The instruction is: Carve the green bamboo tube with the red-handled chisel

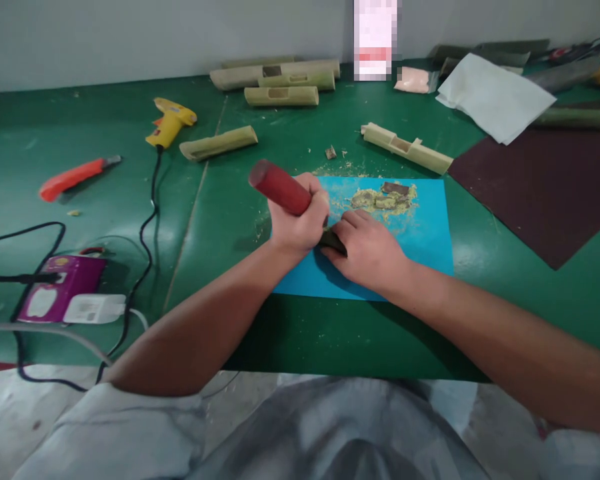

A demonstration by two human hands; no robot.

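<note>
My left hand (300,223) is closed in a fist around the thick, round red handle (280,187) of a tool, tilted with its butt up and to the left. The tool's working end is hidden by my fingers. Close by on the right, my right hand (370,250) grips a small dark piece (334,242), perhaps bamboo, low over a blue sheet (420,260). The two hands nearly meet. Beyond them on the sheet lie pale shavings (365,199) and a dark brown chip (396,189).
Cut bamboo tubes (281,97) lie along the back, with a notched one (407,148) nearer. At left are a yellow glue gun (169,123), a red cutter (75,179) and a purple power strip (63,287) with cords. A brown sheet (550,193) and white paper (495,97) lie right.
</note>
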